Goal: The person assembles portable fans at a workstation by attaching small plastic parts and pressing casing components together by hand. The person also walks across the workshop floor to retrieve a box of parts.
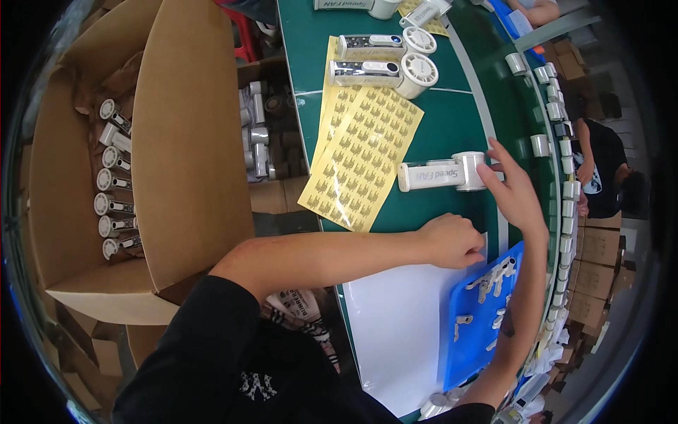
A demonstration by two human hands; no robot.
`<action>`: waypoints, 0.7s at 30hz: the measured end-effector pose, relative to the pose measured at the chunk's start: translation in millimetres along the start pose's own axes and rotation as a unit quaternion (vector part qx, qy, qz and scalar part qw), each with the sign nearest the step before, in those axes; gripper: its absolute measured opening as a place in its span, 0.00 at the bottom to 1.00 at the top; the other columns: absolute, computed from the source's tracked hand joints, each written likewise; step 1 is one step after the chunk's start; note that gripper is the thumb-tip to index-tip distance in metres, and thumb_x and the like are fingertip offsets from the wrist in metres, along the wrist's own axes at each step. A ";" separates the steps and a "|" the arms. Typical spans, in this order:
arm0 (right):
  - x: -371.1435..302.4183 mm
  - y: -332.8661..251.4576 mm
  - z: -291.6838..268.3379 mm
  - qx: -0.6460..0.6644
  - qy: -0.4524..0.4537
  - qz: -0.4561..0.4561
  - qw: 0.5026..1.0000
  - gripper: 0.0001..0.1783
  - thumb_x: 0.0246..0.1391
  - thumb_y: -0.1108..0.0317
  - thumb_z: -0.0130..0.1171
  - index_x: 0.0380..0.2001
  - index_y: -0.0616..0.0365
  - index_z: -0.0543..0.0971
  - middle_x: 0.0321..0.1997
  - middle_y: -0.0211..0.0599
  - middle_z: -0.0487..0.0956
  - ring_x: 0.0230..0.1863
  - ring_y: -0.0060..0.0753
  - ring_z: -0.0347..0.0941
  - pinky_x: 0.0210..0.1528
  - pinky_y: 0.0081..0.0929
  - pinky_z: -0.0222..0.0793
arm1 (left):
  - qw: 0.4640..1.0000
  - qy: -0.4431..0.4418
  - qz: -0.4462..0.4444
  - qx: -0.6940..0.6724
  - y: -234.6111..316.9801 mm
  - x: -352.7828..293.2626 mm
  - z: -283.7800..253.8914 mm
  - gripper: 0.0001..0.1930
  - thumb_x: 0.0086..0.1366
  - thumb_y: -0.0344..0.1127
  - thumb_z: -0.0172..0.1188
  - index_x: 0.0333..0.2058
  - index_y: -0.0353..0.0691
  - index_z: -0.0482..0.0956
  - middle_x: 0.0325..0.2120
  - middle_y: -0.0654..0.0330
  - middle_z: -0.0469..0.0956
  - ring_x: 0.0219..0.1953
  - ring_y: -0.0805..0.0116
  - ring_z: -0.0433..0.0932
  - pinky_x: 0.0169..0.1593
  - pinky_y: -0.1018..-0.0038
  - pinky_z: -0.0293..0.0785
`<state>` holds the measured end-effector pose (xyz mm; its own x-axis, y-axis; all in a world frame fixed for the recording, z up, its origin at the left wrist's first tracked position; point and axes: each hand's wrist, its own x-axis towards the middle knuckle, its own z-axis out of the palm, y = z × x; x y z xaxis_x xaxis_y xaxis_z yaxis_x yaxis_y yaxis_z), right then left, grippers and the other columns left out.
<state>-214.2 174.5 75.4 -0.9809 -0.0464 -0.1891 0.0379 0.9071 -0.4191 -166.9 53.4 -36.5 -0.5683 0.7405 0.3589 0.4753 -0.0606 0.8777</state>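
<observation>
A white handheld fan (434, 174) lies on its side on the green table, its round head toward my right hand. My right hand (513, 187) is at that head with fingers spread, the thumb tip against or just beside its edge. Nearer to me, my left hand (452, 242) has its fingers curled in over the far end of a white sheet (395, 318). Whatever those fingers may hold is hidden. Below my right forearm, partly covered by it, a blue tray (459, 360) holds several small white and grey parts (487, 284).
Yellow sticker sheets (364, 159) lie left of the fan, with more fans (367, 73) at their far end. A deep cardboard box (191, 141) with several fans stands at left. White fan pieces (539, 145) line a green strip at right, where another person (600, 166) sits.
</observation>
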 end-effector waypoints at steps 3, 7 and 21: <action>4.7 13.1 7.0 -0.023 -0.052 0.017 0.998 0.37 0.57 0.49 0.57 0.59 0.67 0.67 0.43 0.49 0.79 0.42 0.37 0.75 0.44 0.30 0.71 | 1.000 -0.015 0.005 0.022 2.3 0.6 1.7 0.15 0.58 0.43 0.60 0.18 0.41 0.76 0.15 0.54 0.76 0.22 0.51 0.77 0.28 0.57 0.72; -6.4 20.8 17.8 0.097 -0.019 0.023 0.995 0.33 0.53 0.57 0.63 0.58 0.64 0.69 0.42 0.43 0.79 0.43 0.33 0.75 0.46 0.29 0.71 | 0.999 -0.028 0.000 0.018 5.7 2.4 -0.5 0.15 0.58 0.43 0.60 0.17 0.41 0.76 0.15 0.54 0.76 0.22 0.51 0.77 0.28 0.57 0.72; -46.6 9.2 23.9 0.096 0.044 -0.056 0.993 0.39 0.35 0.77 0.71 0.56 0.56 0.69 0.51 0.36 0.71 0.54 0.33 0.71 0.54 0.29 0.69 | 0.999 -0.037 -0.021 0.034 1.4 -0.8 -2.6 0.14 0.57 0.42 0.61 0.17 0.41 0.77 0.17 0.54 0.76 0.23 0.53 0.77 0.30 0.60 0.73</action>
<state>-163.6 175.0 59.2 -0.9935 -0.0987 -0.0570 -0.0454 0.8013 -0.5965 -167.5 51.0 -34.8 -0.5395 0.7886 0.2950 0.4977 0.0161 0.8672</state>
